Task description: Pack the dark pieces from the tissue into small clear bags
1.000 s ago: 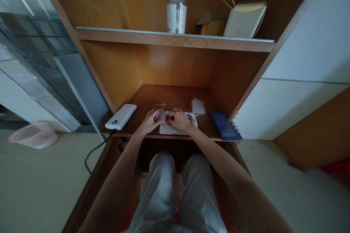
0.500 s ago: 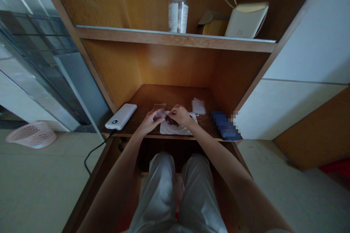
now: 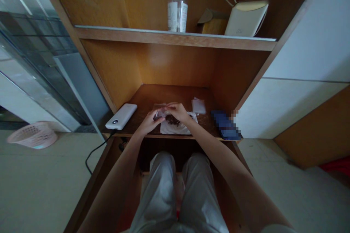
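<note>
My left hand (image 3: 147, 123) is closed around a small clear plastic bag (image 3: 159, 113) that has something dark inside. Fingers of my right hand (image 3: 179, 111) are pinched together at the right edge of this bag; what lies between them is too small to make out. Below and between both hands, a white plastic sheet or bag (image 3: 170, 130) is spread flat near the front edge of the desk surface. On it rests a loose pile of dark brown bits (image 3: 172, 121), partly covered by my right hand. Beyond my right hand lies a stack of small clear bags (image 3: 199, 106).
A white power bank (image 3: 121, 116) with a black cable (image 3: 95, 148) is at the left, a dark blue phone (image 3: 225, 125) at the right. The shelf above (image 3: 142, 36) bears a clear bottle (image 3: 177, 11) and a cream power bank (image 3: 246, 18). A pink basket (image 3: 34, 135) stands on the floor.
My right hand has moved slightly up and left from over the dark pile to the small clear bag. My left hand stays in place with the bag.
</note>
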{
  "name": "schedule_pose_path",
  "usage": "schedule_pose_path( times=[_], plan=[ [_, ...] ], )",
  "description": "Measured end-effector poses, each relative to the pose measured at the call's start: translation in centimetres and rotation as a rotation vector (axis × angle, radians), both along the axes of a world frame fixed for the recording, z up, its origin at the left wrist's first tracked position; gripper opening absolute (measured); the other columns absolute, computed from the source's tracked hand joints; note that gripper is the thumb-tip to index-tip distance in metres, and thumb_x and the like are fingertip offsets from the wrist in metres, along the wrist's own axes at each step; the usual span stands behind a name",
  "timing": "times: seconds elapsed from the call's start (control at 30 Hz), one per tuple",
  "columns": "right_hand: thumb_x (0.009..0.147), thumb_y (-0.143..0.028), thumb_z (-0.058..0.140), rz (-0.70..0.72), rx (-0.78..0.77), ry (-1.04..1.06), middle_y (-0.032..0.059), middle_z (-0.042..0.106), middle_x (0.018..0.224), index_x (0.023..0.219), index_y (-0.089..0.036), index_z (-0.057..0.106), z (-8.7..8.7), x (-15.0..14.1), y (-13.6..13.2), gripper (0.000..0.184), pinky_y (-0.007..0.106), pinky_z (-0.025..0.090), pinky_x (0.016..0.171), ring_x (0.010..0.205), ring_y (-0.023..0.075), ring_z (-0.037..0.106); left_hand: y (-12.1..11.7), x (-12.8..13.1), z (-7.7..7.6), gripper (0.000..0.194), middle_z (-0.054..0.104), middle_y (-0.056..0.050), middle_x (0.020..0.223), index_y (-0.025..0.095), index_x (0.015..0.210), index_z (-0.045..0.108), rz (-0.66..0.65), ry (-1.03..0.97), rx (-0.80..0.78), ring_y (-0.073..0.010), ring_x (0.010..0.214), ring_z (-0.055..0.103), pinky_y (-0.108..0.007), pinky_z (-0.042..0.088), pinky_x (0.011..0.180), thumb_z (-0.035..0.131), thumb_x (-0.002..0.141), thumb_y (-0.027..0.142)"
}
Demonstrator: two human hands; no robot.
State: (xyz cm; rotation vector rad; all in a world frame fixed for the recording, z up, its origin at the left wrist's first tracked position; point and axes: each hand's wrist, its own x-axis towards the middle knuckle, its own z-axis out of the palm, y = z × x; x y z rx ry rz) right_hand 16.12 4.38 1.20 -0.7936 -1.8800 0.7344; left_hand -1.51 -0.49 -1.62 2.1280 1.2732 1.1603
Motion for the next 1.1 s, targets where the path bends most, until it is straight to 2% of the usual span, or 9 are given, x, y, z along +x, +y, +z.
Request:
schedule_pose_path(
  times=[0.13,0.27,0.33,0.53,0.77,0.87,1.0,1.1],
  plan=[
    [0.077,-0.018,0.061,-0.087,0.006,-0.155,0.0024,0.066,0.074,0.067,-0.018,0.066,0.8,1.9,-0.4,0.011,0.026,0.044,0.073,0.075,0.0140,0.060,-0.3,0.0,0.2,0.051,0.058,-0.010,0.123,0.018,0.124,0.051,0.021,0.019,-0.022,-0.0238,0.112,0.053,-0.039,0.038,0.098,0.057,0.080,0.044],
    [0.070,-0.016,0.068,-0.073,0.128,-0.478,0.0025,0.064,0.079,0.070,-0.017,0.066,1.2,3.0,-2.5,0.002,0.032,0.039,0.084,0.083,0.0158,0.056,-0.2,0.0,0.0,0.052,0.057,-0.010,0.124,0.017,0.124,0.050,0.023,0.020,-0.027,-0.0236,0.112,0.053,-0.039,0.039,0.098,0.057,0.080,0.044],
    [0.070,-0.020,0.070,-0.059,0.172,-0.588,0.0042,0.062,0.087,0.071,-0.018,0.067,1.0,3.1,-3.5,0.004,0.034,0.037,0.086,0.091,0.0182,0.052,0.0,0.0,-0.1,0.052,0.057,-0.010,0.124,0.018,0.124,0.050,0.020,0.021,-0.015,-0.0237,0.112,0.053,-0.039,0.039,0.098,0.057,0.080,0.044],
    [0.073,-0.023,0.068,-0.044,0.191,-0.699,0.0057,0.059,0.096,0.075,-0.020,0.069,-0.1,2.6,-4.0,0.005,0.036,0.036,0.086,0.101,0.0213,0.045,0.1,0.0,-0.3,0.053,0.057,-0.011,0.124,0.017,0.125,0.049,0.005,0.016,-0.016,-0.0239,0.112,0.054,-0.039,0.039,0.098,0.057,0.080,0.043],
    [0.070,-0.017,0.066,-0.053,0.227,-0.605,0.0051,0.062,0.092,0.068,-0.019,0.069,-0.7,2.5,-3.5,0.003,0.036,0.037,0.087,0.096,0.0195,0.049,-0.1,0.1,-0.1,0.051,0.057,-0.011,0.124,0.017,0.124,0.051,-0.013,-0.012,-0.020,-0.0241,0.113,0.054,-0.040,0.039,0.098,0.057,0.080,0.042],
    [0.070,-0.015,0.065,-0.122,0.216,-0.414,0.0032,0.063,0.087,0.066,-0.018,0.067,-0.5,2.3,-3.1,0.006,0.034,0.038,0.088,0.088,0.0162,0.054,-0.2,0.2,0.1,0.050,0.059,-0.011,0.121,0.017,0.121,0.053,0.010,-0.014,-0.030,-0.0241,0.110,0.055,-0.040,0.040,0.097,0.058,0.079,0.042],
    [0.070,-0.016,0.066,-0.258,0.154,-0.116,0.0031,0.065,0.084,0.066,-0.019,0.066,-0.4,1.5,-2.1,0.005,0.032,0.042,0.085,0.087,0.0163,0.058,-0.3,0.4,0.4,0.047,0.063,-0.011,0.114,0.016,0.118,0.055,0.012,-0.012,-0.056,-0.0230,0.103,0.058,-0.038,0.043,0.093,0.059,0.078,0.041],
    [0.069,-0.016,0.067,-0.269,0.111,-0.030,0.0025,0.066,0.082,0.066,-0.020,0.066,-0.5,0.7,-1.5,0.004,0.031,0.045,0.083,0.085,0.0160,0.060,-0.3,0.4,0.4,0.046,0.064,-0.010,0.110,0.015,0.115,0.056,0.013,-0.008,-0.054,-0.0222,0.098,0.060,-0.037,0.044,0.090,0.059,0.077,0.040]
  ],
)
